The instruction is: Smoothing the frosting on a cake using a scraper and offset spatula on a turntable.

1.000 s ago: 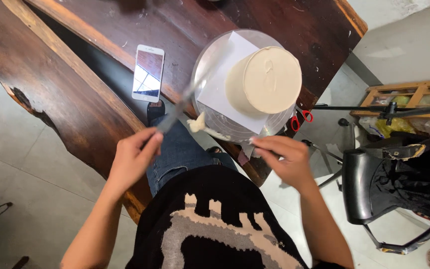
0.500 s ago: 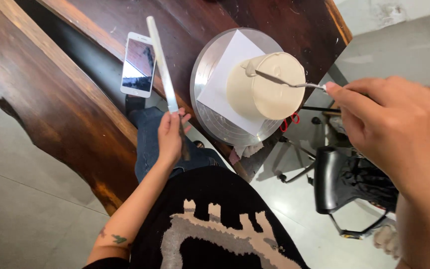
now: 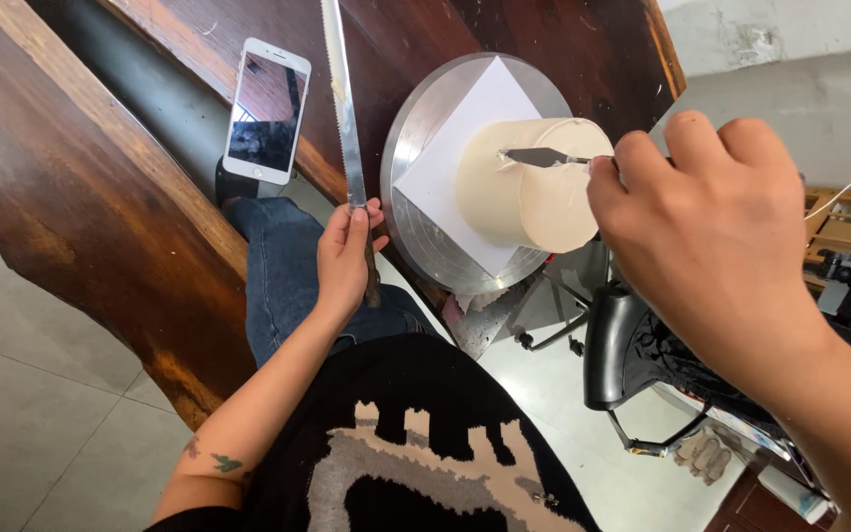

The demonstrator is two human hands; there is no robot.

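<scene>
Cream-coloured frosting covers a round cake [image 3: 534,187] standing on a white square board [image 3: 445,167] atop a metal turntable [image 3: 416,236], on a dark wooden surface [image 3: 81,197]. Right hand [image 3: 711,236], raised close to the camera, has its grip closed around a small palette knife [image 3: 544,157], blade laid flat on the cake's top edge, seemingly to smooth it. Left hand [image 3: 347,258] grips the handle of a long serrated knife [image 3: 343,99], pointing away, clear of the cake. A phone [image 3: 268,110] lies just beside it.
</scene>
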